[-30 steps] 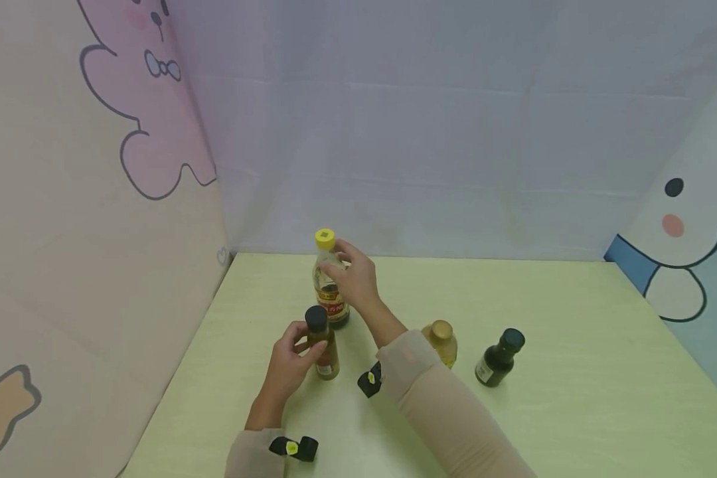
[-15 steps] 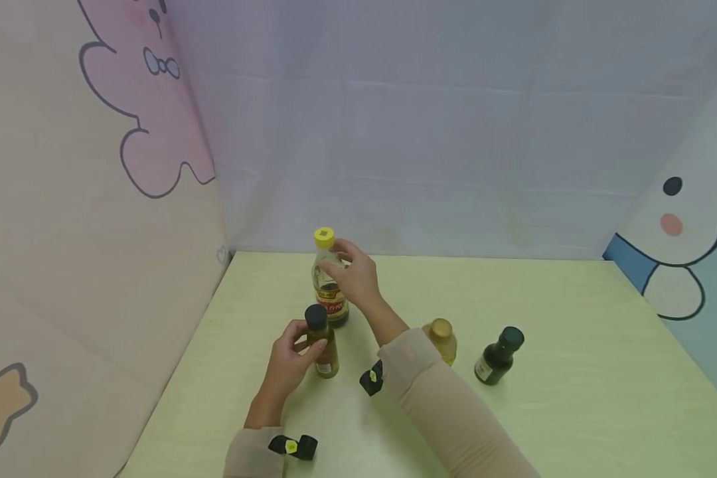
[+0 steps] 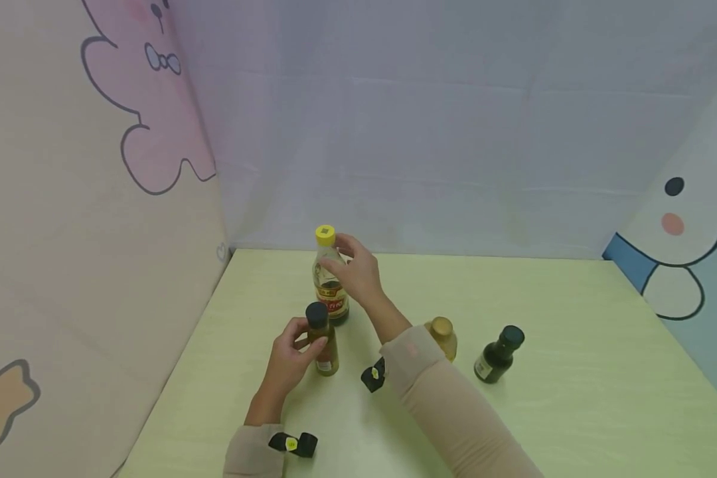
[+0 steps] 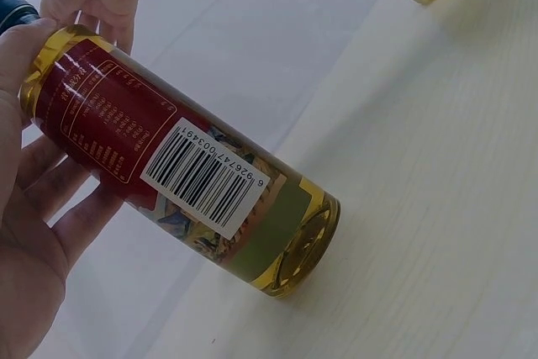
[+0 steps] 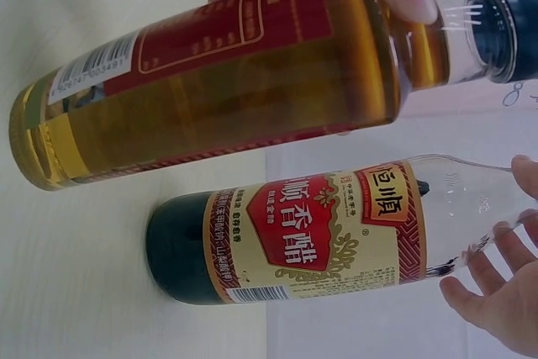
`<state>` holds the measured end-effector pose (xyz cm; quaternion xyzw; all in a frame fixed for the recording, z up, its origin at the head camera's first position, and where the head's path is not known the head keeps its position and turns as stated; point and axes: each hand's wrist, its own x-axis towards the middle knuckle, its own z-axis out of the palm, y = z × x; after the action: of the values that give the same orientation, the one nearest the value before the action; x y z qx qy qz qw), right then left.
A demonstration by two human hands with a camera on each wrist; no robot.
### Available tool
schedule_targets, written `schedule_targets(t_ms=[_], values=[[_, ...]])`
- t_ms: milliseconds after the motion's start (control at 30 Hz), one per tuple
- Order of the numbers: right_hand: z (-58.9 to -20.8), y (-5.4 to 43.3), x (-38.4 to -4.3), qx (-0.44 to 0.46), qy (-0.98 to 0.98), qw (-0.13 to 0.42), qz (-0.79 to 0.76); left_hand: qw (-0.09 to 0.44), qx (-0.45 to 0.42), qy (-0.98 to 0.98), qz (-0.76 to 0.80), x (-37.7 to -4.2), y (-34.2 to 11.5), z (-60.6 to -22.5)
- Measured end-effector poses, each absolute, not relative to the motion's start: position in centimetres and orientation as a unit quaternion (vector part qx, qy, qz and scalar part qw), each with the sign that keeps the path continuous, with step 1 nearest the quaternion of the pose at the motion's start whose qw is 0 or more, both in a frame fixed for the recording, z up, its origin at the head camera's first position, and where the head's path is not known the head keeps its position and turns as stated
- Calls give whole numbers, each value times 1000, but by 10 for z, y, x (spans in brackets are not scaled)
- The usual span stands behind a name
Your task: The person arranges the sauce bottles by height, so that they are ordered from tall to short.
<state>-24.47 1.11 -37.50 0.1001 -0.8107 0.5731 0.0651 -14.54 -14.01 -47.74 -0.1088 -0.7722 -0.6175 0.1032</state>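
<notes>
The red-labelled amber bottle [image 4: 168, 136] is staying about upright over the left part of the table, in front of the Hengshun aromatic vinegar bottle [image 5: 311, 237]; whether its base is touching the tabletop, I cannot tell. The left hand [image 3: 289, 355] is gripping it near the shoulder, thumb and fingers parting only as far as the glass between them. The right hand [image 3: 360, 273] is holding the vinegar bottle's clear neck below the yellow cap [image 3: 325, 235], its fingers curving round the glass and closing no further than that.

Across the last 1 second hardly anything is changing: the head view is drifting slightly, while both hands are keeping their holds and the 2 bottles are keeping their places. That is suggesting a steadying pause in the handling, with both hands occupied.

Farther out, the gold-capped bottle [image 3: 445, 338] is standing partly hidden behind the right sleeve [image 3: 448, 398], and the small dark bottle [image 3: 494, 362] is standing to its right. The pale green table [image 3: 579, 332] is bearing all 4 bottles, and a plain cloth backdrop [image 3: 430, 133] is hanging behind.
</notes>
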Motion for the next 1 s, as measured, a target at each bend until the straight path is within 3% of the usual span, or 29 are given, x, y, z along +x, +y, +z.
schedule_targets(t_ms=[1000], values=[[-366,35,-225,121,-813,89,563,118,-115,-772,-614,-144,-138,-478]])
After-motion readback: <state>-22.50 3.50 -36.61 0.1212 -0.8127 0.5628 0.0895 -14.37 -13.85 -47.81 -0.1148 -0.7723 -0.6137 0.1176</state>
